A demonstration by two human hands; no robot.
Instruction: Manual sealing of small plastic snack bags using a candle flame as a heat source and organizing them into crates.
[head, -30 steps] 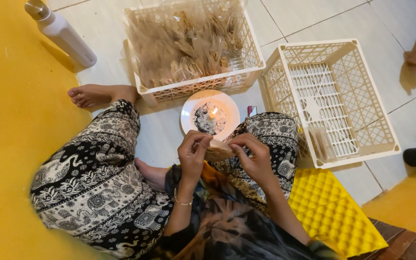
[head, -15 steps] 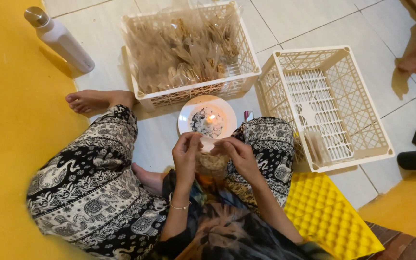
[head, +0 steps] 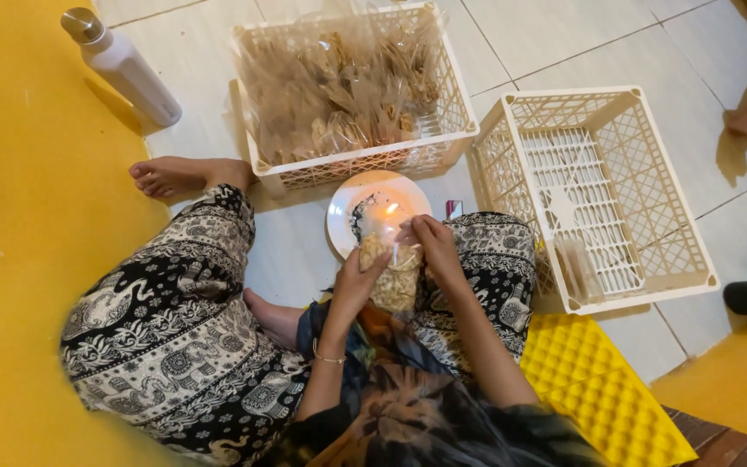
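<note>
A seated person's left hand (head: pixel 358 278) and right hand (head: pixel 432 251) both grip a small clear plastic bag of pale snack pieces (head: pixel 393 277), its top held just above a lit candle flame (head: pixel 390 208) on a round white plate (head: pixel 345 214). Held too close, the plastic could melt through or fingers could burn.

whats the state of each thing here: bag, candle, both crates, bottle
snack bag: clear, filled, held upright by left hand and right hand, its top near the flame
candle: lit, on the white plate
far crate: full of packed bags
right crate: nearly empty, a few bags at its near side
water bottle: capped, standing on the floor
</note>
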